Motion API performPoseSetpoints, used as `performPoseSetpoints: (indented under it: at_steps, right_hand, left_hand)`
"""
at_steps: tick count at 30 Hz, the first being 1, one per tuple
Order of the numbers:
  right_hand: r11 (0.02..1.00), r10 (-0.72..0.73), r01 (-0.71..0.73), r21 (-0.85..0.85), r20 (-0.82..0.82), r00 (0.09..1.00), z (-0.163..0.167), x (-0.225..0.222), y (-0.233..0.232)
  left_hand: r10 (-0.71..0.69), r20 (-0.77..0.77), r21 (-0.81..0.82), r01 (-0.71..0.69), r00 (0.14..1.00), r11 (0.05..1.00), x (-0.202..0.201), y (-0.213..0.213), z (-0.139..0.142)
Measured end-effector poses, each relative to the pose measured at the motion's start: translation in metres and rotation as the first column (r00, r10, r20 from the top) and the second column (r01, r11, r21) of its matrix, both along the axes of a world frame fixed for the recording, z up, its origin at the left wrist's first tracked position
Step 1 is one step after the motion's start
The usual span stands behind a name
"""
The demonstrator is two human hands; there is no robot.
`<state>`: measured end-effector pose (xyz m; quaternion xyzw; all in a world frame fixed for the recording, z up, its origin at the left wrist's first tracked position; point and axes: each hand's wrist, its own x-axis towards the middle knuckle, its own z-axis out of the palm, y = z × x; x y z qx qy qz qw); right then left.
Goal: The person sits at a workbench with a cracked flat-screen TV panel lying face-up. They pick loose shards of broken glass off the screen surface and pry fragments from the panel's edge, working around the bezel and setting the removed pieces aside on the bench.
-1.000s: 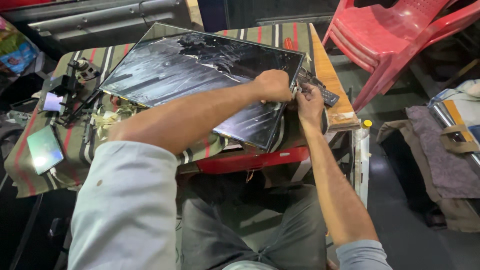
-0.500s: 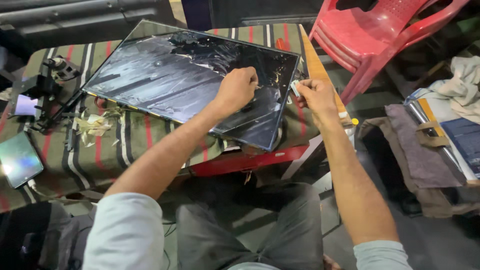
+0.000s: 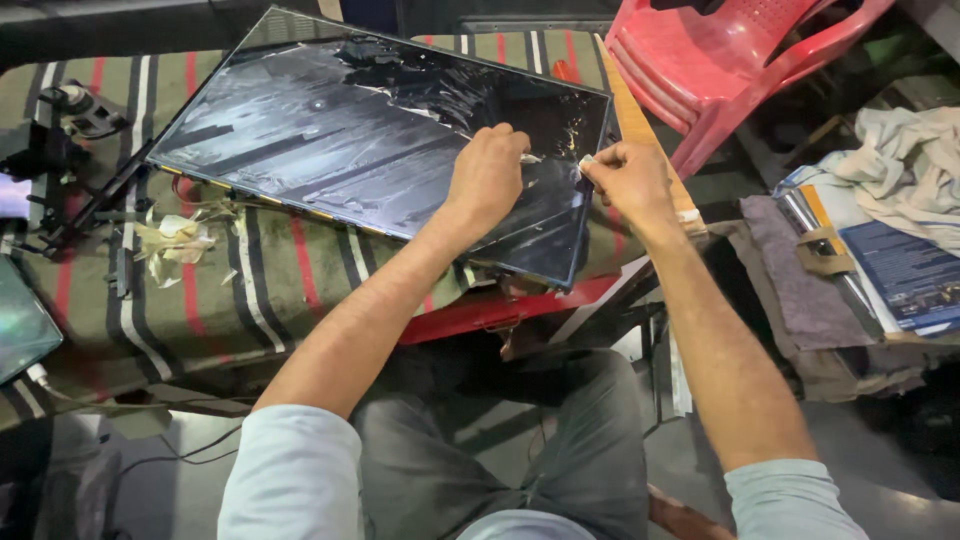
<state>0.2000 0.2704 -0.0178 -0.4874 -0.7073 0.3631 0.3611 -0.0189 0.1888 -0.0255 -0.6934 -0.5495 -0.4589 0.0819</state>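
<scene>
We see our left hand has come off the right edge of the dark panel and now rests a little inward on its glossy face, fist closed. Our right hand has lifted from that edge (where it sat low, 1 second back) and pinches a small pale scrap just beside the panel's right edge, no longer touching the left hand.

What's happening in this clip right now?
A seated person works on a large dark display panel lying on a striped cloth. The left hand presses down on the panel near its right edge, while the right hand pinches a small pale scrap at that edge. A red plastic chair stands behind.
</scene>
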Motion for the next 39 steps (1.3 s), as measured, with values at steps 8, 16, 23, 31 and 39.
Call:
performPoseSetpoints:
  at_steps: [8,16,23,31,39]
  right_hand:
    - [0.982,-0.024,-0.009,0.189,0.168,0.985,-0.004,-0.002,0.018]
    - [0.907,-0.094,-0.034,0.421,0.279,0.956,-0.008,-0.006,0.014]
    - [0.92,-0.11,-0.03,0.391,0.33,0.938,-0.007,-0.006,0.016]
    - [0.913,-0.108,-0.058,0.405,0.375,0.921,-0.009,-0.003,0.015]
    - [0.879,-0.077,-0.113,0.462,0.372,0.925,-0.014,0.003,0.012]
  left_hand:
    - [0.022,-0.134,-0.07,-0.032,0.991,0.997,-0.006,-0.011,-0.006]
    - [-0.217,-0.197,-0.142,0.191,0.956,0.971,0.019,-0.073,0.006]
    - [-0.369,-0.367,-0.356,0.237,0.854,0.904,0.014,-0.092,0.017]
    - [-0.372,-0.365,-0.342,0.249,0.853,0.906,0.015,-0.088,0.009]
    - [-0.371,-0.384,-0.362,0.232,0.845,0.903,0.019,-0.088,0.015]
